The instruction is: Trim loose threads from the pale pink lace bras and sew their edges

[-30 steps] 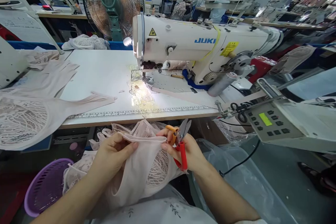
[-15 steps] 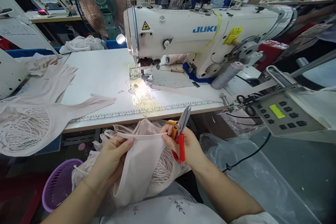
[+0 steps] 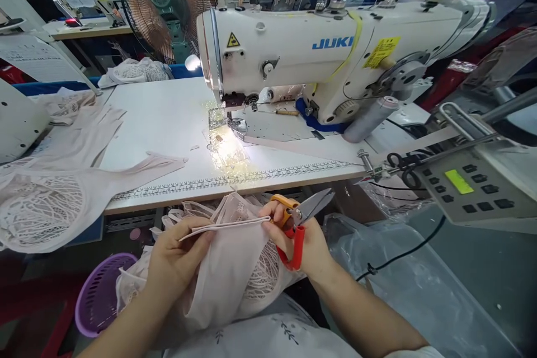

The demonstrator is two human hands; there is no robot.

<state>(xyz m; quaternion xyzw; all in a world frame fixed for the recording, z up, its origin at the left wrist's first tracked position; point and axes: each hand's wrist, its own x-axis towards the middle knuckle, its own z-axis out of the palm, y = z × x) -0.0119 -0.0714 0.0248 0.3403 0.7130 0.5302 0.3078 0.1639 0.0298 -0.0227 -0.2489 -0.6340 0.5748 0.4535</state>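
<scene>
A pale pink bra (image 3: 229, 268) with a lace cup lies over my lap, its trimmed edge pulled taut between my hands. My left hand (image 3: 178, 251) is closed, pinching the left end of that edge between thumb and fingers. At the other end, my right hand (image 3: 300, 238) grips the edge with thumb and fingertips. The same hand holds scissors (image 3: 297, 249) with one orange and one red handle loop. Their blades point up and to the right, away from the cloth. More pale straps and fabric bunch up behind the bra, against the table's edge.
A white JUKI sewing machine (image 3: 289, 47) stands on the table (image 3: 155, 103), its lamp lit. More bra pieces (image 3: 46, 204) lie at left. A purple basket (image 3: 100, 296) is below, a control panel (image 3: 478, 182) at right. A large fan (image 3: 168, 5) stands behind.
The scissors have tilted over to the right in my right hand. The edge between my hands now shows as two layers, and its left end sticks out past my left fingers.
</scene>
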